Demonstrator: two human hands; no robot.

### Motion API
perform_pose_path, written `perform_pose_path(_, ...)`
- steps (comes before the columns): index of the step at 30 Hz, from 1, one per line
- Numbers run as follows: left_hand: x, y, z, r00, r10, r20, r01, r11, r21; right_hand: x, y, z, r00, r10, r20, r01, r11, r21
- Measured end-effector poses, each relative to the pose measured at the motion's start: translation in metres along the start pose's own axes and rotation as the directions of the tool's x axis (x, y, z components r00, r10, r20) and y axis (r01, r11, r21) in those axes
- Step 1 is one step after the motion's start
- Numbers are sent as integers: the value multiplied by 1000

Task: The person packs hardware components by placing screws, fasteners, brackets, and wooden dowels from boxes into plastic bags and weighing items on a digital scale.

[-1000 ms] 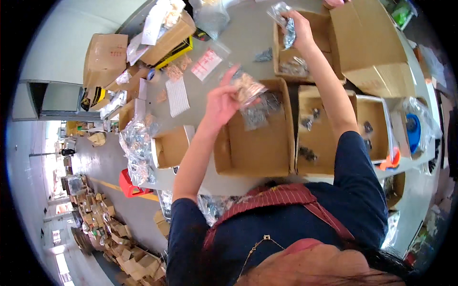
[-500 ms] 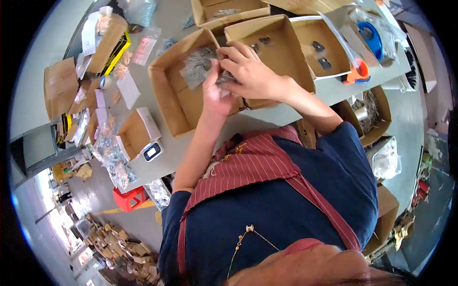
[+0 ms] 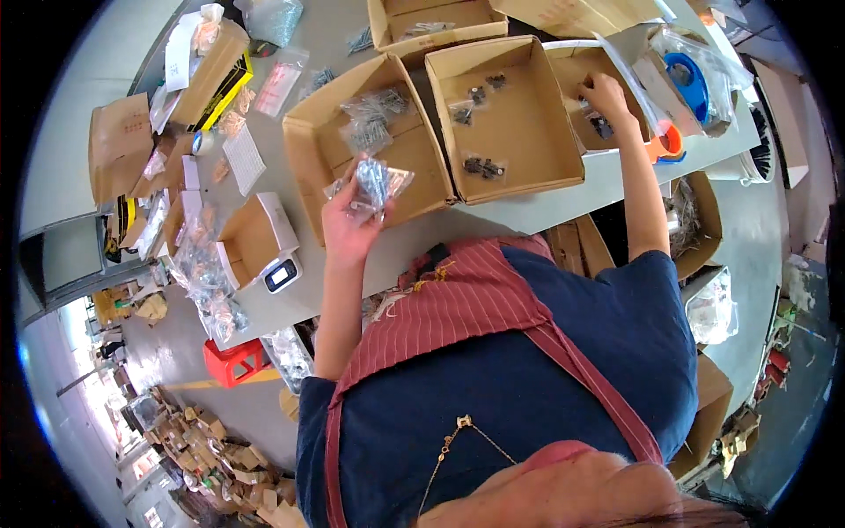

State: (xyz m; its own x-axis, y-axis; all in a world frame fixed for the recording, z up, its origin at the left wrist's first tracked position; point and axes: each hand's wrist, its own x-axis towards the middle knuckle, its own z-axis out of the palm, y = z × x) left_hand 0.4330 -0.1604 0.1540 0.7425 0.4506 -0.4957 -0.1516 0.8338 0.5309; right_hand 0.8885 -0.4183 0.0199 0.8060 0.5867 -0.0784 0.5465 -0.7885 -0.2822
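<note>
Count one white device [image 3: 282,275]; beside it, one small box [image 3: 253,239]; left, one red stool [image 3: 235,362]; right, two hands [image 3: 349,231], three open boxes [image 3: 537,132] side by side; farther right, one blue ring [image 3: 696,89].

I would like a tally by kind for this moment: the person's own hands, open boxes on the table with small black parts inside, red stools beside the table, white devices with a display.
Hands: 2 (left hand, right hand)
Boxes with black parts: 2 (larger box, smaller box)
Red stool: 1
White device: 1
Total: 6
</note>
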Motion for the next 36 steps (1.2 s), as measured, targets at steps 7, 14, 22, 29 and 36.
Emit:
perform_pose_path(7,-24,15,-18,991,42,-127,-44,999,-20,-12,-135,-47,822,-401,-405,536,786,310)
perform_pose_path(14,-18,20,-23,998,47,-41,-51,995,-83,4,-172,31,819,-554,146,570,815,-107)
perform_pose_path(22,-48,26,-38,951,103,-290,-122,991,-48,14,-188,-30,740,-350,574,-93,792,603)
perform_pose_path(29,-46,30,-33,961,121,-249,-149,984,-97,2,-266,-61,659,-702,268,-295,87,952)
perform_pose_path(36,-51,24,-14,980,150,-132,-156,987,-34,0,-366,19,620,-764,180,760,641,103)
